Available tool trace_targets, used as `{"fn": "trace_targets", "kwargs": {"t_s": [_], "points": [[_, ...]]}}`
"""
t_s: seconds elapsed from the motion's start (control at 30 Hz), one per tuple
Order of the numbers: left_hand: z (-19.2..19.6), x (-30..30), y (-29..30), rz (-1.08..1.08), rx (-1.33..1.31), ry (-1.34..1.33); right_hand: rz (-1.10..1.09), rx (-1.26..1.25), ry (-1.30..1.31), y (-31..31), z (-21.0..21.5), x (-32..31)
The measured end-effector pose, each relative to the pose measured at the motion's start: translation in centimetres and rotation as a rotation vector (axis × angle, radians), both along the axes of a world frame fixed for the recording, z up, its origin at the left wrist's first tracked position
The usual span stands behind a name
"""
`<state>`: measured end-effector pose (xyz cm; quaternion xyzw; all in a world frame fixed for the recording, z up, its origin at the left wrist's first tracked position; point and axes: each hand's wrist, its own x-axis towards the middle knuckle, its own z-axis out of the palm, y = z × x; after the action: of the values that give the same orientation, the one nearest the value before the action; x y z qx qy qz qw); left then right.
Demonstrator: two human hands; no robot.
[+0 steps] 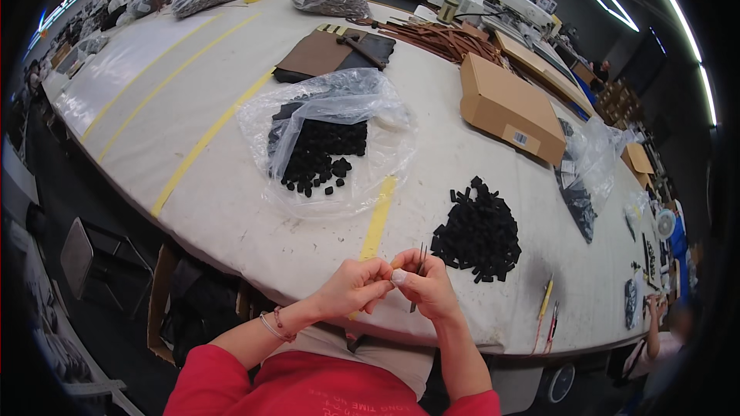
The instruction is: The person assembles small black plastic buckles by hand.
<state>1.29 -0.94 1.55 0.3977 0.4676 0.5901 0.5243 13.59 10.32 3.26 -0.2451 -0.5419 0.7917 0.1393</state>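
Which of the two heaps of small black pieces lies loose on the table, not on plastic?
The heap of black pieces right of the yellow tape, nearest the right hand; the other heap sits in an open clear bag.

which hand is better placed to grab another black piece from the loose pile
Right, probably: the right hand sits just beside the loose pile, though it holds thin tweezers; the left hand is farther away.

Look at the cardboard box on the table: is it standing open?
No. The cardboard box lies closed on the table, its flaps flat.
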Motion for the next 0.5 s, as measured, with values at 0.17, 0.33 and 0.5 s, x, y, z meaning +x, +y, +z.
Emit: {"fn": "trace_targets", "kwargs": {"t_s": [0.17, 0.33, 0.5], "points": [[-0.2, 0.1, -0.6, 0.016, 0.024, 0.094, 0.124, -0.029, -0.043, 0.2, -0.7, 0.4], [0.4, -0.4, -0.8, -0.025, 0.049, 0.126, 0.226, -0.221, 0.037, 0.3, -1.6, 0.7], [0.4, -0.9, -0.5, -0.007, 0.143, 0.311, 0.262, -0.236, 0.045, 0.0, -1.2, 0.7]]}}
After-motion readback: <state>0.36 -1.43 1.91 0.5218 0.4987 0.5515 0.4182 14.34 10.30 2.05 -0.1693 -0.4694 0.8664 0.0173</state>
